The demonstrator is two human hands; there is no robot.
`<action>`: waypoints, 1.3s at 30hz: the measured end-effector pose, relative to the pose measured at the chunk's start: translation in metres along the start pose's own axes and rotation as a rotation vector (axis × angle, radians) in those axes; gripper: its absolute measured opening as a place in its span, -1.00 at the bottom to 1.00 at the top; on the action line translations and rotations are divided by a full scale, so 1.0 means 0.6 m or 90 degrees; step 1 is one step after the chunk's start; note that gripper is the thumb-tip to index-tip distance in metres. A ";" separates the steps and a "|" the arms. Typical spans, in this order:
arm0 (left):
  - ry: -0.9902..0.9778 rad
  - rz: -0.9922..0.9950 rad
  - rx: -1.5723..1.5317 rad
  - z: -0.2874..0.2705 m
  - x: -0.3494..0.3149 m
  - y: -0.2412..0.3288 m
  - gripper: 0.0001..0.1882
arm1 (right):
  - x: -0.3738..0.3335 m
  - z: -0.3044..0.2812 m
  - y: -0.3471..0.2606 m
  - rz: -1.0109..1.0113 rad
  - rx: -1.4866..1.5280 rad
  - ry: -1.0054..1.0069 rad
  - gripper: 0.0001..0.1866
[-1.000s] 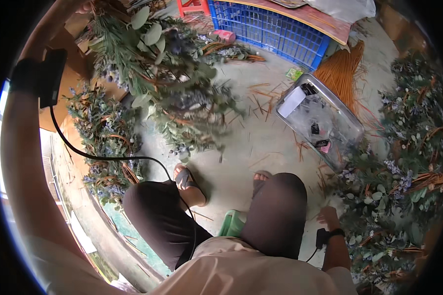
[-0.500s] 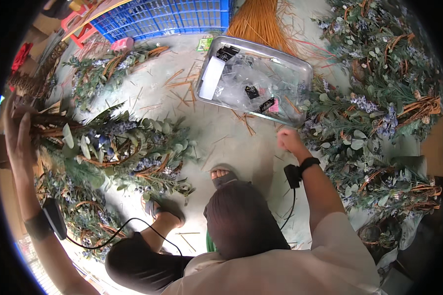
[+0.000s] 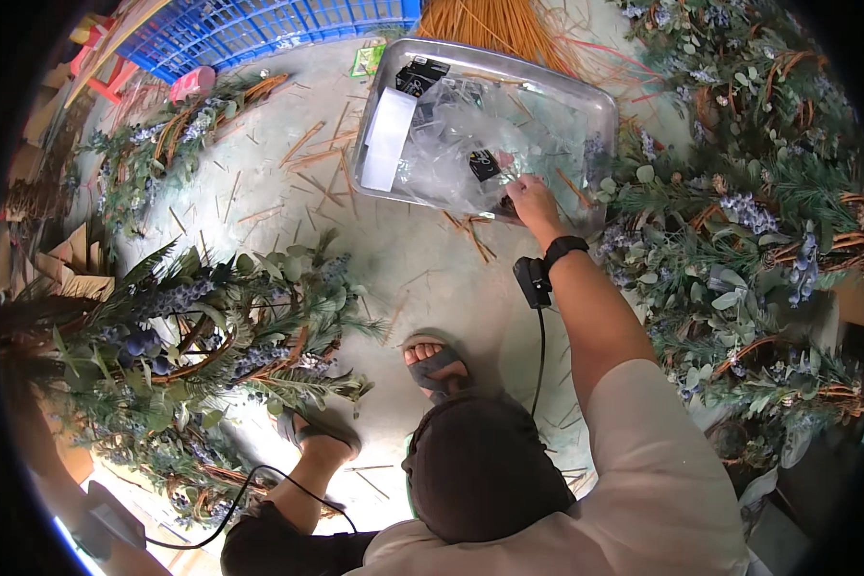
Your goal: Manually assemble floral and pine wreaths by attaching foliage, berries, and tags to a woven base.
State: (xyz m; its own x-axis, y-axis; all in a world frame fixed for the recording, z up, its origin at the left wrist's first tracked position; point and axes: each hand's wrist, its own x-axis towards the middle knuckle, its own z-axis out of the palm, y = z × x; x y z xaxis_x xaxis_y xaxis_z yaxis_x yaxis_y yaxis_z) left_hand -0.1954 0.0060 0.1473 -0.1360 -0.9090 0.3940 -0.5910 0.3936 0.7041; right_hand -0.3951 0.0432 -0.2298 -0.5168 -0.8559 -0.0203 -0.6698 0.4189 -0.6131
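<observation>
My right hand (image 3: 535, 204) reaches over the near rim of a metal tray (image 3: 415, 199), its fingers closed at small dark tags. What they pinch is mostly hidden. Clear plastic bags (image 3: 461, 134), a black tag (image 3: 484, 165) and a white card (image 3: 389, 139) lie in the tray. On the left, a leafy vine wreath (image 3: 250, 317) with blue-purple flowers and berries extends from the rim of the view. My left forearm (image 3: 58, 451) comes up beside it. The left hand itself is lost in the dark rim, so its fingers cannot be made out.
Several similar wreaths (image 3: 739, 211) are heaped on the right, and another wreath (image 3: 168, 134) lies at the far left. A blue plastic crate (image 3: 269, 34) and a bundle of brown sticks (image 3: 494, 34) stand beyond the tray. Loose twigs litter the floor (image 3: 259, 211).
My right hand has moved forward from beside the tray to the tags inside it. My left hand has slid down into the dark rim; the wreath beside it has shifted left.
</observation>
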 end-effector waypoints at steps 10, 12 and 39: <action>-0.162 0.137 0.048 -0.087 -0.097 -0.121 -0.63 | -0.075 -0.066 -0.070 0.196 0.425 0.004 -0.53; -0.195 0.160 0.016 -0.185 -0.142 -0.231 -0.62 | -0.127 -0.055 -0.105 0.164 0.574 -0.147 -0.69; -0.234 -0.644 -0.247 -0.042 -0.362 -0.438 -0.81 | -0.007 -0.007 0.025 0.185 -0.217 -0.205 -0.73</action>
State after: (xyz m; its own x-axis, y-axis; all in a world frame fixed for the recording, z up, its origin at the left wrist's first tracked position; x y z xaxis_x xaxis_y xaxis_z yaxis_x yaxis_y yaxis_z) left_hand 0.0095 0.1033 -0.1086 -0.0003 -0.7932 -0.6089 -0.2850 -0.5836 0.7604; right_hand -0.4053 0.0543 -0.2355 -0.5525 -0.7179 -0.4236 -0.6864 0.6801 -0.2574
